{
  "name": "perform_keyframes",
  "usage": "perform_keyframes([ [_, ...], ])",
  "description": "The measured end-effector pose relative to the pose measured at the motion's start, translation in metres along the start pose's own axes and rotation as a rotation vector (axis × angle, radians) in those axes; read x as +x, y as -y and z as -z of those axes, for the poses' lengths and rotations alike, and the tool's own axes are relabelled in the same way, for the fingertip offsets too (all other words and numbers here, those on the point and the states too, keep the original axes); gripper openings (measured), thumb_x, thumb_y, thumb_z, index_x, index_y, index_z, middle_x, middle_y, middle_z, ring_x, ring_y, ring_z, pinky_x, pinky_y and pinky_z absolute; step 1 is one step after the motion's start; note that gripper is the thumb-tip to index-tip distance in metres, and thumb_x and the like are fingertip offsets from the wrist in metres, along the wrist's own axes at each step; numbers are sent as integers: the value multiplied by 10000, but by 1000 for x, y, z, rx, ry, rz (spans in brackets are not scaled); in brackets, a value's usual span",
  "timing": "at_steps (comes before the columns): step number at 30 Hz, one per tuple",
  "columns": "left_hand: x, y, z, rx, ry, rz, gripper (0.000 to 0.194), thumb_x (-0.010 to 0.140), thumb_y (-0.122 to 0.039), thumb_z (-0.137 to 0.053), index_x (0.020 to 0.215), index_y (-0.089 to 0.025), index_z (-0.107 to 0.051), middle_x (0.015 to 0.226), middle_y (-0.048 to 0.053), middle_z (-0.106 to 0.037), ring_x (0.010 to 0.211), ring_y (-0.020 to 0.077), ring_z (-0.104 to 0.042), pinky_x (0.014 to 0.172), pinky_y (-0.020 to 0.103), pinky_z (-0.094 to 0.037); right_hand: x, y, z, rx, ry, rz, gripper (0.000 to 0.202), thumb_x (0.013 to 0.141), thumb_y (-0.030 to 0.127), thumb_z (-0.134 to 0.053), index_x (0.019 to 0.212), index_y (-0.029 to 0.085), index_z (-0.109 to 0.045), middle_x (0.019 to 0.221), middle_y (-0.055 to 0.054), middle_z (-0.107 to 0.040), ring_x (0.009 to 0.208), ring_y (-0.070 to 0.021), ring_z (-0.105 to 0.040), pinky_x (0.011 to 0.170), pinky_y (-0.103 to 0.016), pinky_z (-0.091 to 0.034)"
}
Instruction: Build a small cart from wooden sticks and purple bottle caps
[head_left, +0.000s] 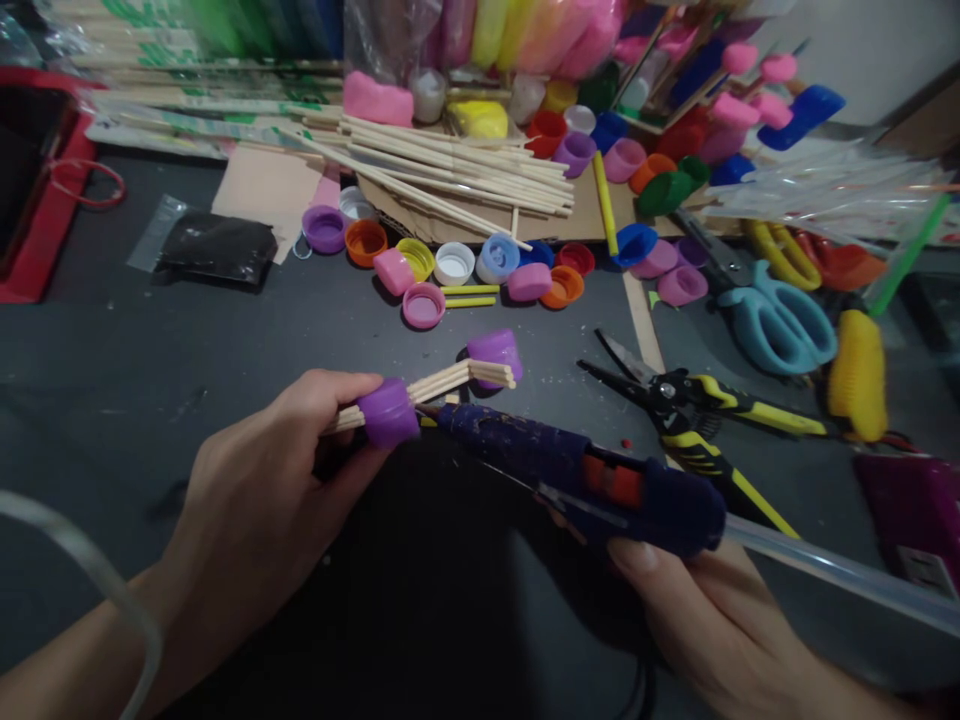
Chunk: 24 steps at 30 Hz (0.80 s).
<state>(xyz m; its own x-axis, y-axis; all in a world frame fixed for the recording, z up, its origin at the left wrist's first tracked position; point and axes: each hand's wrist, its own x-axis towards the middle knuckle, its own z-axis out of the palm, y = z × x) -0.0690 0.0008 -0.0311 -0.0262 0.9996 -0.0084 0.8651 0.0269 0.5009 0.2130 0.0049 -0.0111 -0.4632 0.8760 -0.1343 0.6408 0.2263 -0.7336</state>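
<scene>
My left hand pinches a purple bottle cap between thumb and fingers. Pale wooden sticks run past this cap, and a second purple cap lies by their far end. Whether the sticks are fixed to either cap I cannot tell. My right hand is wrapped around a dark blue hot glue gun, with a clear glue stick coming out of its back. The gun's nozzle points left, at or very near the edge of the held cap. Its trigger is hidden.
Colourful bottle caps and a pile of wooden sticks lie at the back. Yellow-black snips and blue-handled scissors are at right. A black packet lies left; a pale cord crosses the lower left.
</scene>
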Motion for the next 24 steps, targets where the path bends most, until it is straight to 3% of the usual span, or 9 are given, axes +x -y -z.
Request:
perform_keyframes([
  [4, 0, 2, 0, -19, 12, 6, 276, 879, -426, -667, 1134, -363, -581, 942, -67, -740, 661, 167, -693, 573, 279, -451, -7, -7, -4, 6, -26, -84, 468, 1017, 468, -392, 1376, 254, -602, 1336, -126, -668, 1187, -333, -663, 811, -419, -665],
  [7, 2, 2, 0, -52, 24, 39, 263, 867, -449, -667, 1104, -358, -598, 894, -56, -735, 633, 179, -685, 546, 286, -439, -9, -9, -4, 105, -18, -133, 469, 1010, 479, -404, 1382, 272, -601, 1346, -119, -661, 1211, -343, -640, 875, -455, -637],
  [11, 2, 2, 0, -80, 30, 79, 268, 853, -432, -671, 1097, -340, -609, 824, -49, -714, 622, 179, -666, 561, 288, -443, -5, -6, -1, 368, 42, -162, 465, 987, 570, -402, 1161, 286, -726, 1105, -92, -745, 1036, -305, -696, 907, -446, -600],
  [14, 0, 3, -1, -111, 48, 74, 281, 863, -404, -652, 1126, -321, -601, 873, -35, -717, 678, 175, -670, 607, 286, -461, 0, -1, 0, 586, 5, -227, 453, 959, 600, -457, 1016, 271, -763, 990, -78, -745, 892, -263, -698, 804, -382, -599],
  [18, 3, 3, -2, -153, 80, 103, 293, 878, -424, -623, 1134, -285, -592, 931, -4, -725, 779, 195, -687, 653, 290, -475, 13, 9, -4, 900, -22, -206, 468, 923, 625, -520, 983, 221, -749, 901, -77, -720, 667, -169, -603, 589, -272, -522],
  [22, 6, -4, 5, -152, 135, 84, 264, 894, -413, -590, 1112, -265, -584, 943, 2, -725, 786, 197, -684, 658, 295, -460, 25, 28, -7, 997, -71, -194, 453, 884, 620, -588, 952, 193, -720, 841, -60, -690, 510, -95, -436, 426, -221, -353],
  [24, 5, -9, 10, -149, 149, 58, 247, 900, -390, -574, 1104, -251, -585, 932, 7, -715, 738, 191, -667, 659, 305, -452, 27, 39, -4, 995, -65, -237, 442, 879, 611, -600, 945, 187, -707, 717, -33, -637, 487, -92, -402, 401, -208, -300],
])
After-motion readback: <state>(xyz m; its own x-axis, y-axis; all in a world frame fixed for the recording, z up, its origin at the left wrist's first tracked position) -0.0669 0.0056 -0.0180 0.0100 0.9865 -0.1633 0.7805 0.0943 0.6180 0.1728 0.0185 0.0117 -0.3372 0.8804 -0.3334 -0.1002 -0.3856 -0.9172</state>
